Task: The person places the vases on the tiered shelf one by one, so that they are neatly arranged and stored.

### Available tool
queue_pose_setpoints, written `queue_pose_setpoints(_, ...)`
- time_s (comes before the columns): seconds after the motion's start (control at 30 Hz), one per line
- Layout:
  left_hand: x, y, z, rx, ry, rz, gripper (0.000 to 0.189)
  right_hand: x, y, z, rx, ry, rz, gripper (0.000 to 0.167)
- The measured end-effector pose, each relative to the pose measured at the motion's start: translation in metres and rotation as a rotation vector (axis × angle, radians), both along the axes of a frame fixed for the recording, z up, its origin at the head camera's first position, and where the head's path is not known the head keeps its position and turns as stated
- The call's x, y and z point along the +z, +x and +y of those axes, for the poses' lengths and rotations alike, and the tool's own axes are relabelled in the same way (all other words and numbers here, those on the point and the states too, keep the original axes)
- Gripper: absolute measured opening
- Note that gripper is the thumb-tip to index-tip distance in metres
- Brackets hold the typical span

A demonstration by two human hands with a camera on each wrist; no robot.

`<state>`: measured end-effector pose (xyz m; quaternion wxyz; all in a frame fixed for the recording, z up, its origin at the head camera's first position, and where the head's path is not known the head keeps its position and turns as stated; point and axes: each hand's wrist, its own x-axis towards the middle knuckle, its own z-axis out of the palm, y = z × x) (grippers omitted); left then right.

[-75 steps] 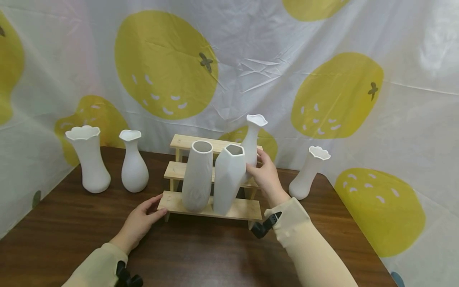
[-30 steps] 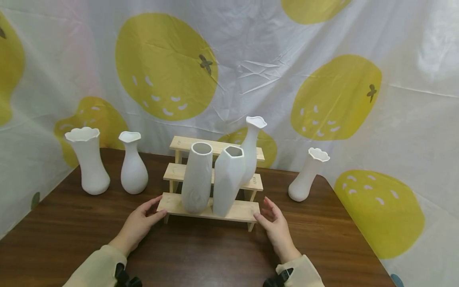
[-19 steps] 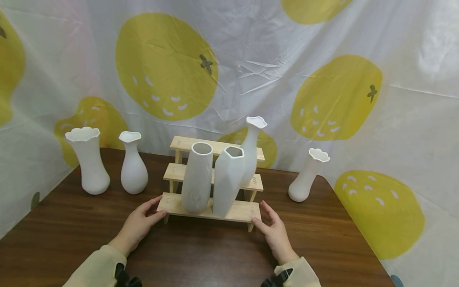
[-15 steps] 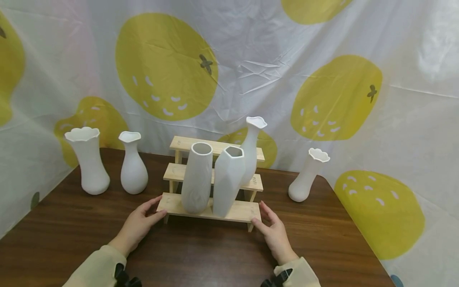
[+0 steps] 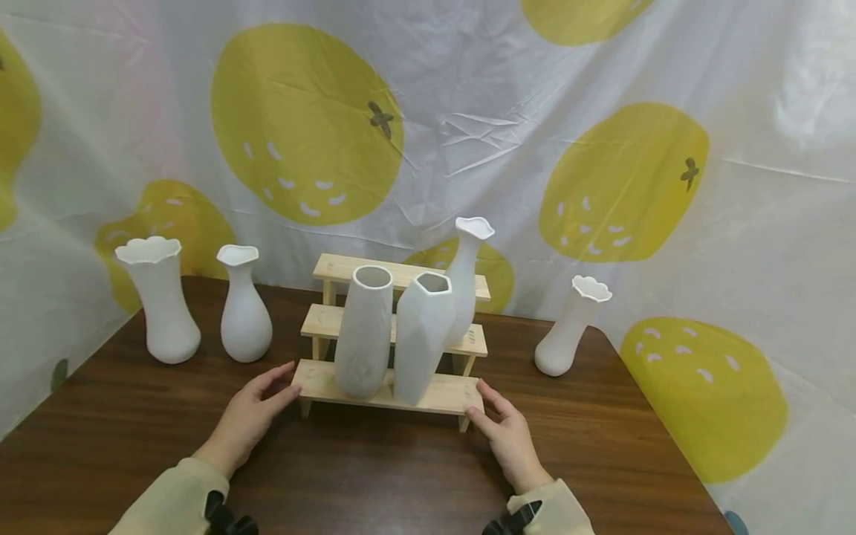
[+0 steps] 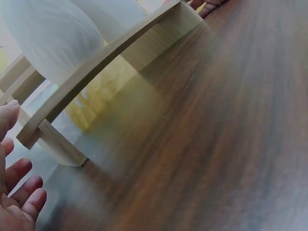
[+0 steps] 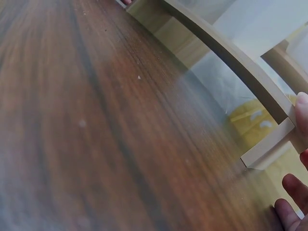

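A three-tier wooden display stand point(image 5: 441, 392) stands on the brown table. On its steps are a round-mouthed white vase point(image 5: 364, 334), a faceted white vase point(image 5: 421, 338) and, behind, a slim-necked white vase point(image 5: 463, 290). My left hand point(image 5: 247, 416) lies by the bottom step's left end, fingers loose; in the left wrist view a small gap shows between its thumb point(image 6: 8, 115) and the step. My right hand point(image 5: 510, 435) holds that step's right end, thumb at the front corner and index finger at the back one.
Left of the stand are a scalloped-rim white vase point(image 5: 163, 305) and a narrow-necked white vase point(image 5: 245, 316). Another scalloped white vase point(image 5: 568, 331) stands to the right. A lemon-print cloth point(image 5: 468, 96) hangs behind the table point(image 5: 374, 475).
My right hand let go of the slim-necked vase and came down to the bottom step's right end. My left hand has just drawn slightly left off the step. The view shifted a little.
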<state>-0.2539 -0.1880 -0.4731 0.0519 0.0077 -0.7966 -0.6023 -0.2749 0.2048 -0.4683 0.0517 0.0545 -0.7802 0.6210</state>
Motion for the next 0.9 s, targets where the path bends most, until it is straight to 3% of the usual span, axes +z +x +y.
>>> queue_pose_setpoints(0.17, 0.009, 0.001, -0.006, 0.095, 0.002, 0.013, 0.064, -0.007, -0.006, 0.002, 0.0, 0.007, -0.011, 0.057)
queue_pose_setpoints(0.37, 0.023, -0.001, -0.018, 0.226, 0.05, 0.026, 0.066, -0.006, -0.003, 0.002, -0.011, -0.002, 0.003, 0.057)
queue_pose_setpoints(0.7, 0.055, -0.019, -0.026, 0.453, 0.14, 0.12, 0.058, -0.006, -0.003, 0.0, -0.014, -0.009, 0.005, 0.057)
queue_pose_setpoints(0.9, 0.075, -0.03, -0.026, 0.515, 0.196, 0.169, 0.058, -0.007, -0.003, 0.001, -0.017, -0.007, 0.012, 0.057)
